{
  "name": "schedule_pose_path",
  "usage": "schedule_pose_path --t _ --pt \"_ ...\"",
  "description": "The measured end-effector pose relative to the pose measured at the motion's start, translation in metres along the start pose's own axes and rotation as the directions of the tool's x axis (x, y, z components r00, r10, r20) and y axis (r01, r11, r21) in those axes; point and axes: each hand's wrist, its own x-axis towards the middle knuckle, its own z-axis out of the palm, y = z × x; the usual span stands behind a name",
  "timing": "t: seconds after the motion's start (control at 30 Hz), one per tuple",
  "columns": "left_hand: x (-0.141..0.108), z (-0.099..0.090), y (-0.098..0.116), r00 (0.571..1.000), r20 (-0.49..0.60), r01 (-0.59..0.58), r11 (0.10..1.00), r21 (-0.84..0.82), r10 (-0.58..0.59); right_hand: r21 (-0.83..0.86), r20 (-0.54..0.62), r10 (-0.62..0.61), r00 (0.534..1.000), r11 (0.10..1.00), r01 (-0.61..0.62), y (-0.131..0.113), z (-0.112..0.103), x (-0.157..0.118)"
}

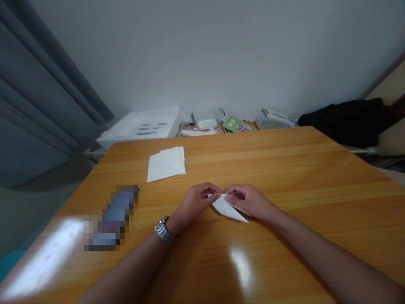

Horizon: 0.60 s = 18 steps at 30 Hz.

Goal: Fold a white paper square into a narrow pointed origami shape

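Note:
A folded piece of white paper [228, 210] is held between my two hands, above the middle of the wooden table [272, 160]. Its pointed end angles down toward the lower right. My left hand [200, 199] pinches the paper's left end between thumb and fingers. On the upper right part, my right hand [248, 200] grips it with the thumb pressed on top. The fingertips of both hands come close together at the upper edge, and some fingers are hidden behind the paper. A silver watch [166, 231] circles my left wrist.
Several white paper sheets [166, 164] lie stacked at the back left of the table. A blurred-out phone-like object [115, 217] rests at left. Beyond the far edge are a white tray [142, 122], a green booklet [237, 124] and black cloth [344, 120].

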Motion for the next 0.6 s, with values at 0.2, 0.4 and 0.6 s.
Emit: schedule_pose_path --t 0.2,0.4,0.6 --pt "0.0 0.002 0.001 0.999 -0.032 0.026 0.998 -0.056 -0.028 -0.06 -0.036 -0.024 0.999 0.998 0.022 0.0 0.001 -0.001" --pt "0.003 0.0 -0.006 0.993 -0.093 0.053 0.987 -0.153 -0.068 -0.002 -0.063 -0.007 0.998 1.0 0.007 0.003 0.0 0.001" --pt "0.002 -0.001 -0.009 0.989 -0.055 0.107 0.932 -0.347 -0.134 -0.04 -0.06 0.0 0.998 0.999 -0.002 0.001 -0.003 0.001"
